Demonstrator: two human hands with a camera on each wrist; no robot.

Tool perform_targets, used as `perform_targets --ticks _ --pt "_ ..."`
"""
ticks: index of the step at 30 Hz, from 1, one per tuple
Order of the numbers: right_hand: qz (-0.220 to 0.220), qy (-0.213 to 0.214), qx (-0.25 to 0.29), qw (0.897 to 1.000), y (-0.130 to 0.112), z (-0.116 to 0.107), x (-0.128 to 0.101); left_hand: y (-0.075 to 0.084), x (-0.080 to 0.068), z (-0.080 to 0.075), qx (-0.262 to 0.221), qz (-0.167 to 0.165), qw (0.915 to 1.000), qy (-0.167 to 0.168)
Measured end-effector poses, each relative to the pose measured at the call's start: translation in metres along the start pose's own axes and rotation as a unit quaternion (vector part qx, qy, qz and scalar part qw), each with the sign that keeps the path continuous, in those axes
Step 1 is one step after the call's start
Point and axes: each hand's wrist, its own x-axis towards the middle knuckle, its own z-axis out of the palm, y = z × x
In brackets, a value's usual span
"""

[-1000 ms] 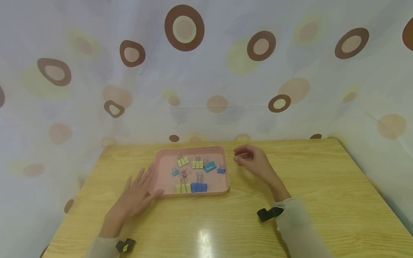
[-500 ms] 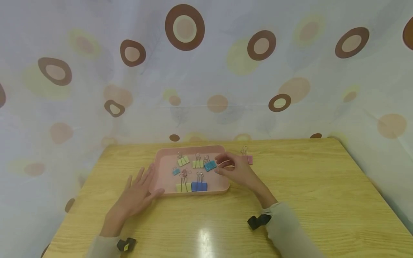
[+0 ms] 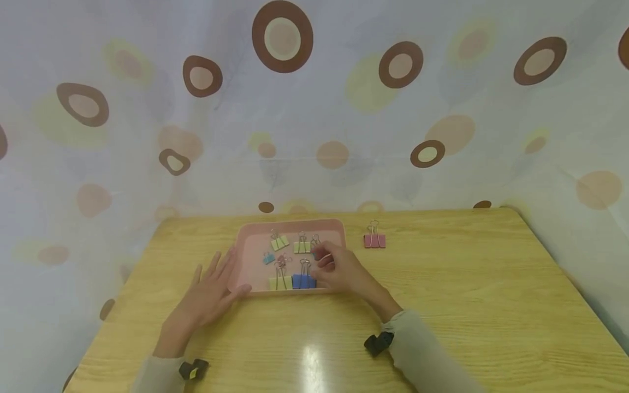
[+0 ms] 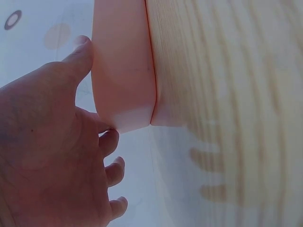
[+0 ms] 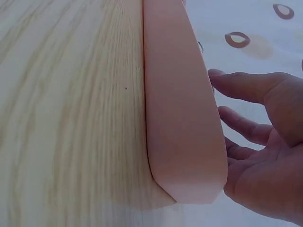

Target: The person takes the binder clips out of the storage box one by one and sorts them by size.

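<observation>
Leftward over the tray [image 3: 253, 273] has come the right hand [image 3: 344, 270], which a second ago hung beside the pink clip [image 3: 375, 240] on the table [image 3: 467, 273]. At the far left, the left hand [image 3: 206, 297] has stayed put, fingers spread and thumb apart from them, touching the tray's left end. Inside the tray, left to right, lie the small teal clip [image 3: 268, 258], the back yellow clip [image 3: 280, 243], a tangle of tiny pink [image 3: 282, 261], its count unclear, the front yellow clip [image 3: 281, 283], the middle yellow clip [image 3: 302, 248] and the blue clip [image 3: 304, 281]. The big teal clip [image 3: 316, 239] is now mostly covered by the right hand, and a small blue clip that showed at the right end is out of sight. The right hand's fingers are bent, with thumb and forefinger apart; I cannot see anything between them. Well right of it, the pink clip sits outside the tray, let go, so as I judge it, that piece is dealt with.
</observation>
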Motion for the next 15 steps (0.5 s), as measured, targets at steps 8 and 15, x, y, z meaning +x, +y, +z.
perform_targets --ticks 8,15 --pt "0.003 -0.027 -0.059 0.998 -0.003 0.011 0.001 -0.003 0.001 0.002 0.004 0.002 1.0000 0.000" --pt "0.024 -0.040 -0.089 0.995 -0.003 0.017 0.006 -0.001 0.001 0.001 -0.001 0.000 1.0000 -0.004"
